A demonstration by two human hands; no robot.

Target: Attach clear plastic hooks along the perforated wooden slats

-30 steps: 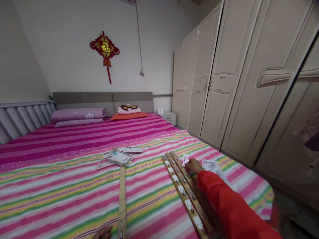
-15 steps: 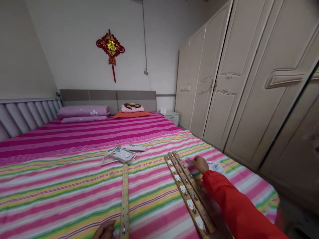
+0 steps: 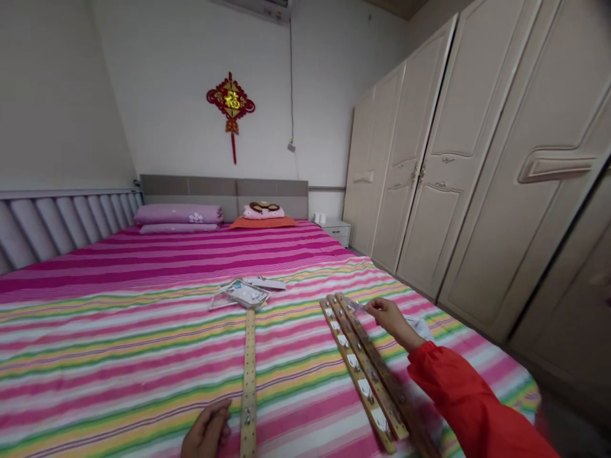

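Note:
My right hand (image 3: 389, 318) pinches a small clear plastic piece (image 3: 356, 306) above the far end of the wooden strips; its exact kind is too small to tell. Three strips lie side by side beneath it: a left strip (image 3: 347, 348) with white tags and metal hooks, a middle strip (image 3: 361, 360) with hooks, and a darker right strip (image 3: 398, 389), partly blurred. Beside a lone pale wooden strip (image 3: 249, 369), my left hand (image 3: 209, 430) rests with curled fingers, and what they hold, if anything, is hidden. That strip has rows of holes and one metal hook (image 3: 247, 416) near its close end.
Clear-fronted packets (image 3: 245, 293) lie at the far end of the lone strip. A whitish packet (image 3: 418, 327) sits behind my right wrist. Everything is on a striped bedsheet (image 3: 296, 394). Folded bedding (image 3: 181, 214) lies by the headboard, and a tall wardrobe (image 3: 429, 216) stands at right.
My right hand has lifted the clear plastic piece slightly, now over the strips' far end. The left hand shows more fully beside the lone strip. The whole view has tilted up and shifted.

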